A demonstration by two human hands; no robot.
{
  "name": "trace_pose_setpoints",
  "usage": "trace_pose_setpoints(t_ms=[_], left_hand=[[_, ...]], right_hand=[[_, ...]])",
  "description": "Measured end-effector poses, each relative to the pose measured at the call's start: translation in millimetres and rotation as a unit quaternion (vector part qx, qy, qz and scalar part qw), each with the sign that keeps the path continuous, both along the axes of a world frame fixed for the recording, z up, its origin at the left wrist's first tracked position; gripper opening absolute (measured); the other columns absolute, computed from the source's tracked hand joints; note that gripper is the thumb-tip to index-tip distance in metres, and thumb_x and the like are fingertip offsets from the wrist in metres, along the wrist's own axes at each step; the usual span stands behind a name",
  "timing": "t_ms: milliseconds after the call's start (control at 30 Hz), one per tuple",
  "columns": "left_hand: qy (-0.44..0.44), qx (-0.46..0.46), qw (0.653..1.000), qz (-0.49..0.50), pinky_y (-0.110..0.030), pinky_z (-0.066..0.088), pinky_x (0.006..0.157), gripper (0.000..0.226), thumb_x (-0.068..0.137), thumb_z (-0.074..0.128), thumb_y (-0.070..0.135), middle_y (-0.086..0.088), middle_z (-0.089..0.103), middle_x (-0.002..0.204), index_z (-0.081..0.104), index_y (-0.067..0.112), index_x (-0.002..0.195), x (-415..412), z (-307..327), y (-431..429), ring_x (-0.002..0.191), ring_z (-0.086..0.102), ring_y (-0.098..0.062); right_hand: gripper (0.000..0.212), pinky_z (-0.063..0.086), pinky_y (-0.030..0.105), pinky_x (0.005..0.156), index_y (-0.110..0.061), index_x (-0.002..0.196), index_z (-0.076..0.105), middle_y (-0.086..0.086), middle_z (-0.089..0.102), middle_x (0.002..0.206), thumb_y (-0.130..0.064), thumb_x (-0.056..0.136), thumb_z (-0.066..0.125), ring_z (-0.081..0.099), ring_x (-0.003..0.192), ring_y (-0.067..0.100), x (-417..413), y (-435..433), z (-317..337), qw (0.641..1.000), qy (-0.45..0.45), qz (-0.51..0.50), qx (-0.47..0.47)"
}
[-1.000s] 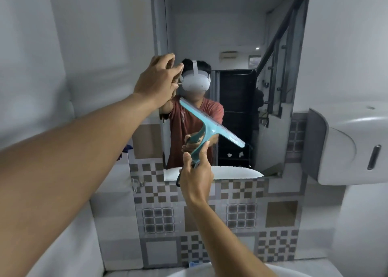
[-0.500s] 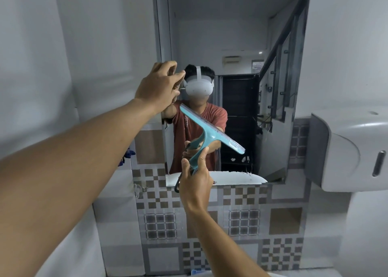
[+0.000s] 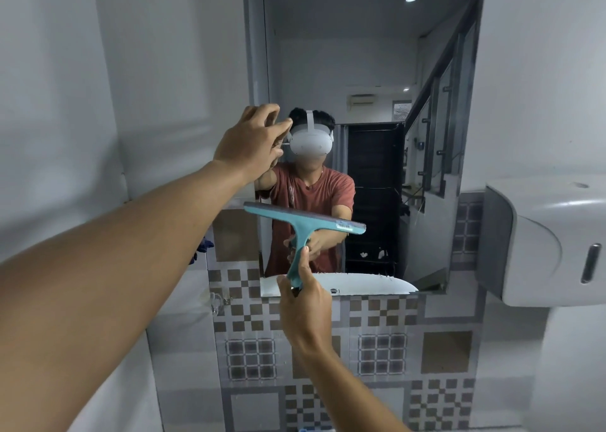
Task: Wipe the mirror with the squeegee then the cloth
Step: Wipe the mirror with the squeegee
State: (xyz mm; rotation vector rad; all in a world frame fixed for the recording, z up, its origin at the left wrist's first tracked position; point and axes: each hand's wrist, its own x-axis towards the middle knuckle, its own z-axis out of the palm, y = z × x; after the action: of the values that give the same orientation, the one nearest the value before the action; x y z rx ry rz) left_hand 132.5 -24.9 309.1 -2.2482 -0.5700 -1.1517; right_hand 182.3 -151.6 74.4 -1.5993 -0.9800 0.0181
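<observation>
A tall mirror (image 3: pixel 367 54) hangs on the wall ahead and reflects a person in a red shirt with a white headset. My right hand (image 3: pixel 305 310) grips the handle of a teal squeegee (image 3: pixel 303 223) in front of the mirror's lower part. Its blade lies almost level, with the left end slightly higher. My left hand (image 3: pixel 251 141) is raised at the mirror's left edge, fingers bent and pinched together by the glass; whether it holds anything is hidden. A dark blue cloth-like thing (image 3: pixel 202 249) peeks out behind my left forearm.
A white wall dispenser (image 3: pixel 554 241) juts out at the right, close to the mirror's lower corner. Patterned grey and brown tiles (image 3: pixel 380 353) cover the wall below the mirror. A small hook (image 3: pixel 217 300) sits on the tiles at the left.
The squeegee blade has swung from a steep slant to nearly level, its right end rising. My left hand stays at the mirror's left edge.
</observation>
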Motion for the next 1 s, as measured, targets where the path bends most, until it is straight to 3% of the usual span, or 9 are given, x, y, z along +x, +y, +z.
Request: trace_pose_setpoints(t_ms=[133, 267, 367, 467, 600, 667, 733, 833, 1000], left_hand=[[-0.004, -0.003, 1.0, -0.012, -0.056, 0.056, 0.088, 0.055, 0.088, 0.07, 0.016, -0.009, 0.044, 0.145, 0.053, 0.018, 0.141, 3.3, -2.7, 4.2, 0.131, 0.038, -0.033], [-0.004, -0.02, 1.0, -0.019, -0.055, 0.05, 0.1, 0.056, 0.094, 0.06, 0.016, -0.014, 0.035, 0.153, 0.044, 0.016, 0.148, 8.2, -7.2, 7.9, 0.141, 0.032, -0.036], [0.0, -0.014, 1.0, -0.002, -0.053, 0.051, 0.101, 0.062, 0.092, 0.065, 0.023, -0.016, 0.032, 0.153, 0.041, 0.014, 0.149, 8.4, -16.5, 3.5, 0.141, 0.03, -0.036], [-0.005, -0.022, 1.0, 0.009, -0.052, 0.05, 0.103, 0.066, 0.091, 0.069, 0.027, -0.017, 0.031, 0.154, 0.043, 0.015, 0.149, 5.6, -37.7, -4.1, 0.14, 0.03, -0.036], [0.001, -0.042, 0.999, 0.004, -0.052, 0.046, 0.108, 0.074, 0.089, 0.073, 0.027, -0.021, 0.027, 0.158, 0.038, 0.015, 0.153, 5.5, -70.8, -10.2, 0.144, 0.028, -0.039], [0.011, -0.058, 0.998, 0.007, -0.051, 0.038, 0.113, 0.083, 0.088, 0.072, 0.035, -0.02, 0.019, 0.163, 0.028, 0.02, 0.157, 9.5, -84.3, -11.5, 0.148, 0.023, -0.04], [0.034, -0.07, 0.997, 0.013, -0.047, 0.02, 0.119, 0.089, 0.091, 0.067, 0.043, -0.016, 0.004, 0.167, 0.015, 0.025, 0.16, 15.2, -96.4, -11.6, 0.152, 0.009, -0.038], [0.048, -0.069, 0.996, 0.022, -0.042, 0.001, 0.118, 0.092, 0.092, 0.064, 0.046, -0.014, -0.008, 0.167, 0.004, 0.026, 0.16, 21.0, -107.9, -12.0, 0.154, -0.006, -0.036], [0.044, -0.049, 0.997, 0.029, -0.048, 0.014, 0.122, 0.097, 0.084, 0.075, 0.043, -0.021, 0.01, 0.166, 0.019, 0.02, 0.159, 21.7, -108.7, -11.9, 0.153, 0.007, -0.041]], right_hand=[[0.07, 0.054, 0.034, 0.064, -0.044, 0.157, 0.01, -0.002, 0.067, 0.096, -0.034, 0.103, 0.053, 0.062, 0.077, 0.014, 26.6, -20.7, -3.6, 0.988, -0.115, -0.054, -0.09], [0.064, 0.058, 0.039, 0.062, -0.041, 0.158, 0.01, 0.005, 0.062, 0.099, -0.036, 0.104, 0.046, 0.063, 0.072, 0.021, 54.2, -43.9, -2.8, 0.953, -0.241, -0.106, -0.151], [0.063, 0.056, 0.04, 0.057, -0.043, 0.156, 0.005, 0.007, 0.059, 0.096, -0.036, 0.106, 0.042, 0.063, 0.069, 0.023, 70.6, -53.9, 5.7, 0.925, -0.317, -0.124, -0.166], [0.06, 0.04, 0.033, 0.047, -0.042, 0.157, 0.019, 0.009, 0.062, 0.099, -0.035, 0.105, 0.047, 0.065, 0.069, 0.024, 90.5, -64.0, 18.6, 0.892, -0.397, -0.15, -0.157], [0.063, 0.034, 0.029, 0.041, -0.041, 0.153, 0.032, 0.006, 0.06, 0.083, -0.03, 0.098, 0.062, 0.061, 0.058, 0.022, 122.4, -79.8, 31.0, 0.834, -0.493, -0.187, -0.162], [0.065, 0.034, 0.03, 0.042, -0.038, 0.15, 0.04, 0.007, 0.059, 0.079, -0.028, 0.093, 0.068, 0.06, 0.056, 0.024, 137.6, -89.2, 36.1, 0.813, -0.523, -0.197, -0.164], [0.065, 0.035, 0.031, 0.044, -0.036, 0.149, 0.044, 0.007, 0.06, 0.078, -0.027, 0.091, 0.072, 0.06, 0.056, 0.024, 150.0, -98.7, 40.3, 0.798, -0.542, -0.205, -0.166], [0.064, 0.034, 0.03, 0.045, -0.035, 0.148, 0.047, 0.009, 0.061, 0.078, -0.026, 0.09, 0.071, 0.059, 0.056, 0.025, 162.4, -111.8, 43.5, 0.792, -0.545, -0.216, -0.171], [0.058, 0.044, 0.033, 0.046, -0.034, 0.15, 0.043, 0.01, 0.062, 0.082, -0.029, 0.096, 0.063, 0.062, 0.06, 0.027, 181.0, -132.8, 46.2, 0.798, -0.53, -0.227, -0.176]])
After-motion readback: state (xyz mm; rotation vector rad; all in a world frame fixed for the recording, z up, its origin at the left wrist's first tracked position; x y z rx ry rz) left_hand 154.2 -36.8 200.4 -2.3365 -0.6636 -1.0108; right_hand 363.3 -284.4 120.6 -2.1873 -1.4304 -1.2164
